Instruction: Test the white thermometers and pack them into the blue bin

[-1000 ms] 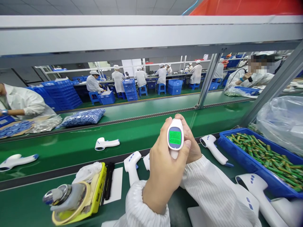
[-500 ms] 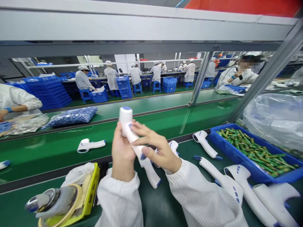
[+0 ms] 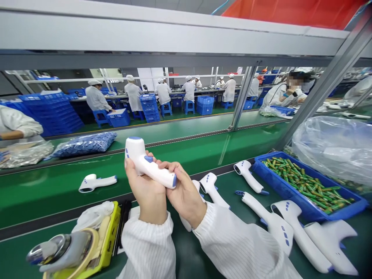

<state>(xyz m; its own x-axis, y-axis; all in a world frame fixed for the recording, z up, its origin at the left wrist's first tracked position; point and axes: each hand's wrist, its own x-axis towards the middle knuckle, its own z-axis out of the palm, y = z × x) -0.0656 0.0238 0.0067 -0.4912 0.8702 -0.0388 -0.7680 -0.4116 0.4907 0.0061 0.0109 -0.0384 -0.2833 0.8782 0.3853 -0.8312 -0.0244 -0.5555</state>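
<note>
A white infrared thermometer (image 3: 148, 164) with blue buttons lies across both my hands, its head up at the left and its handle end pointing right. My left hand (image 3: 143, 188) wraps the head end from below, and my right hand (image 3: 184, 190) grips the handle. Several similar white thermometers lie on the green belt near my hands, among them one (image 3: 210, 190) just right of my right wrist and one (image 3: 247, 176) by a blue tray. Another (image 3: 94, 183) lies on the farther belt.
A blue tray (image 3: 279, 181) of green-wrapped cylinders stands at right, below a clear plastic bag (image 3: 334, 149). A yellow-based tape dispenser (image 3: 87, 244) sits at lower left. A co-worker's sleeve (image 3: 17, 128) shows at left, beyond a metal frame rail (image 3: 174, 56).
The thermometer has swung from nearly upright to lying almost level, its head now to the left. My right hand has closed from spread fingers around the handle. The view has shifted slightly.
</note>
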